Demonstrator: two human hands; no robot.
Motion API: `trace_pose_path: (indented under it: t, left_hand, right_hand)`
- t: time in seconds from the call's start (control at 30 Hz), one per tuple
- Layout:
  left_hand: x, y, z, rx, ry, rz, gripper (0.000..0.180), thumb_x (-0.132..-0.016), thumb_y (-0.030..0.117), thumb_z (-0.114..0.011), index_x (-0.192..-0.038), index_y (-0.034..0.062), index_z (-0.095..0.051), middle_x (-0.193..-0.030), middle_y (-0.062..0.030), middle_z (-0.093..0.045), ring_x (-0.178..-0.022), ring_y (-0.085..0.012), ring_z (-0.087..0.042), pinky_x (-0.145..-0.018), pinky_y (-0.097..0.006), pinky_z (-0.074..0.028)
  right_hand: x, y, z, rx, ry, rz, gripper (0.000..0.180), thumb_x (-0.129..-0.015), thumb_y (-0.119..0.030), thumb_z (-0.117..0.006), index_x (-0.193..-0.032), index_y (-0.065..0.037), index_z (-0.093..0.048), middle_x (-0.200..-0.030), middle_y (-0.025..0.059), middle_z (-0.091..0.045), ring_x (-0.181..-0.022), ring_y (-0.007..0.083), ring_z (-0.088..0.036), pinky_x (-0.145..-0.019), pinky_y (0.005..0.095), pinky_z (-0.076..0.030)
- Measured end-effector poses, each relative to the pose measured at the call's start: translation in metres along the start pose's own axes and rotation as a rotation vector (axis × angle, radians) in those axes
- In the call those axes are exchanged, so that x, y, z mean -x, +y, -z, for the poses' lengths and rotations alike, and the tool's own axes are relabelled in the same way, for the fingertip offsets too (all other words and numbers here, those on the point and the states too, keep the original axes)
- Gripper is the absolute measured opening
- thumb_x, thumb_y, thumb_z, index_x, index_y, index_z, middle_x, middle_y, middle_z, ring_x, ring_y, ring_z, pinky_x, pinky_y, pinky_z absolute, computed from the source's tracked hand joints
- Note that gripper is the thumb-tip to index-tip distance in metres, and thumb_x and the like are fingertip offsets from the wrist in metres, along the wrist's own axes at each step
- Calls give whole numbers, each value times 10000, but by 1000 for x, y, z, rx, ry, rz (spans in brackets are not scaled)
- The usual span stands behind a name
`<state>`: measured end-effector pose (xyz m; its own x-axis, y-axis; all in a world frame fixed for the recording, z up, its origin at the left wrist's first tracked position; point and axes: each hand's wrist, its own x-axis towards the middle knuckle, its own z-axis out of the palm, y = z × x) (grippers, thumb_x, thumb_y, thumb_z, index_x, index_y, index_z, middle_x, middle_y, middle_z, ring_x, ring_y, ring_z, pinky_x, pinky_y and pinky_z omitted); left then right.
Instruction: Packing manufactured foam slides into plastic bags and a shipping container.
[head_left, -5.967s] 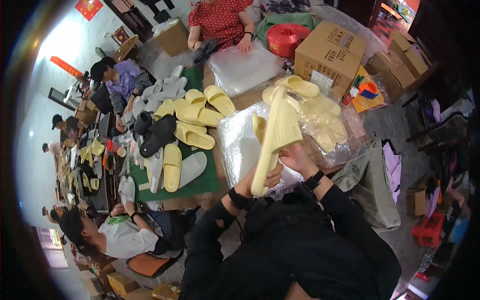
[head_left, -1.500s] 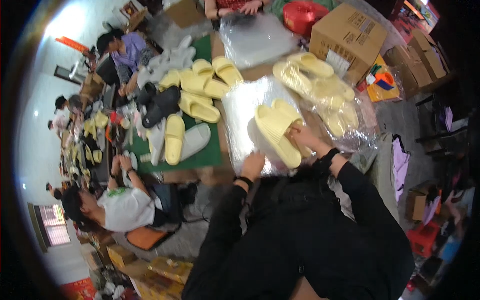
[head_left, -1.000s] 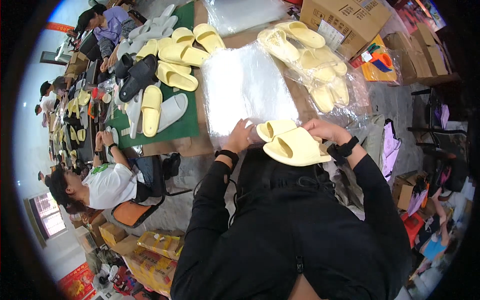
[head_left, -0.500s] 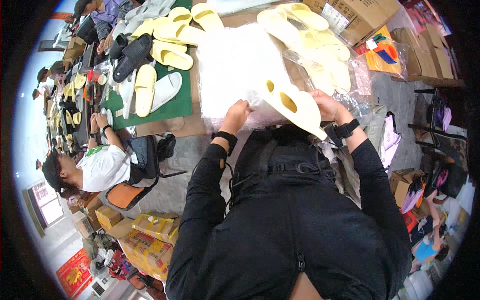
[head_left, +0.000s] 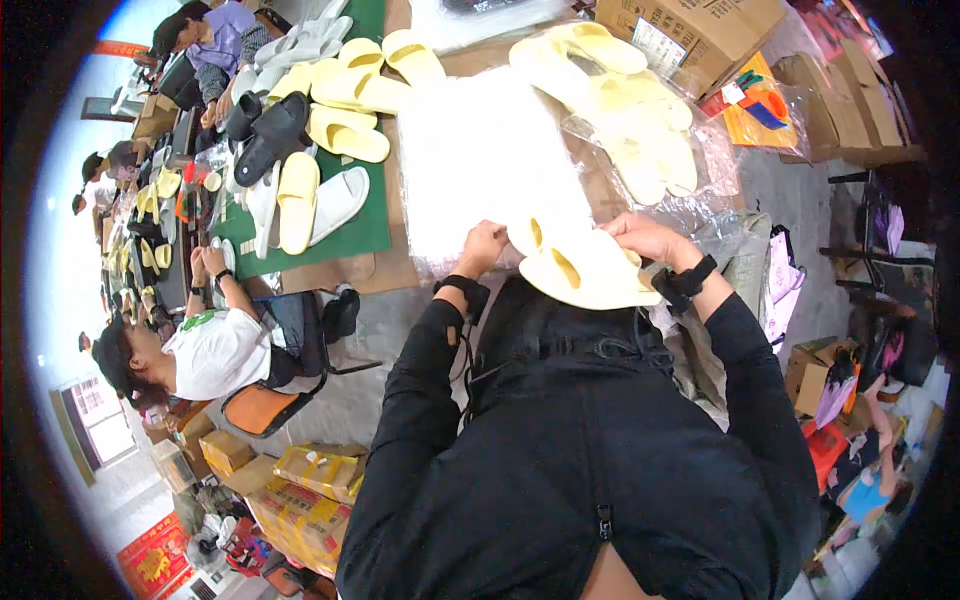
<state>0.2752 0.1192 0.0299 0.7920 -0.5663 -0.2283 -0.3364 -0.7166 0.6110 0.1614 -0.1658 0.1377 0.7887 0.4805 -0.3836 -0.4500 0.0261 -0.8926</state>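
Note:
A pair of pale yellow slippers hangs over the table's near edge, in front of my waist. My right hand is closed on the slippers' upper right side. My left hand is closed beside their left end, its fingertips pinching what looks like thin clear plastic at the near edge of the bag stack. Just beyond both hands lies that stack of clear plastic bags, glaring white. More yellow slippers rest on clear plastic at the right of the stack.
Yellow slippers, a black slipper and grey ones lie on a green mat to the left. A cardboard box stands at the back right. A person in a white shirt sits at the left.
The slippers have turned from a steep slant to lying more level, and have moved lower and left, nearer my left hand. My right hand has shifted slightly left and down.

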Motion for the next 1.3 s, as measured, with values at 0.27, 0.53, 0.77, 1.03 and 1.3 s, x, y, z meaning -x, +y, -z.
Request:
trace_pose_path:
  t: [0.27, 0.53, 0.77, 1.03, 1.3]
  left_hand:
    - [2, 0, -7, 613, -127, 198, 184, -778, 197, -549, -831, 41, -632, -782, -156, -629, -749, -362, -580, -661, -390, -465]
    - [10, 25, 18, 142, 184, 48, 268, -850, 240, -478, -877, 21, -629, -830, -199, -616, -798, -379, -577, -705, -419, -460]
    - [35, 43, 33, 16, 306, -179, 231, -836, 127, -480, -1009, 48, -611, -924, -167, -608, -809, -355, -567, -724, -412, -462]
    - [69, 34, 59, -39, 486, -413, 288, -761, 77, -546, -1042, 69, -612, -1066, -121, -562, -975, -310, -508, -841, -380, -420]
    - [82, 30, 101, 107, 211, -780, 240, -804, 61, -548, -1030, 79, -626, -985, -126, -608, -932, -291, -551, -824, -375, -438]
  right_hand:
    - [-15, 6, -16, 1, -81, -52, 255, -820, -164, -565, -987, 12, -645, -900, 9, -652, -800, 62, -572, -750, 215, -446]
    - [-29, 26, -31, 279, 111, -57, 224, -857, -163, -536, -850, 48, -612, -861, 0, -620, -777, 50, -504, -709, 222, -412]
    - [-38, 22, -73, 771, 558, 154, 174, -758, -116, -512, -647, 13, -546, -719, 155, -512, -714, 332, -518, -640, 402, -416]
    - [-71, 19, -133, 1100, 982, 395, 118, -706, -103, -575, -639, -7, -558, -757, 124, -526, -763, 301, -524, -673, 399, -414]
    - [-91, 5, -166, 1152, 1131, 286, 77, -722, -73, -554, -772, -14, -561, -845, 148, -527, -833, 323, -503, -692, 416, -400]
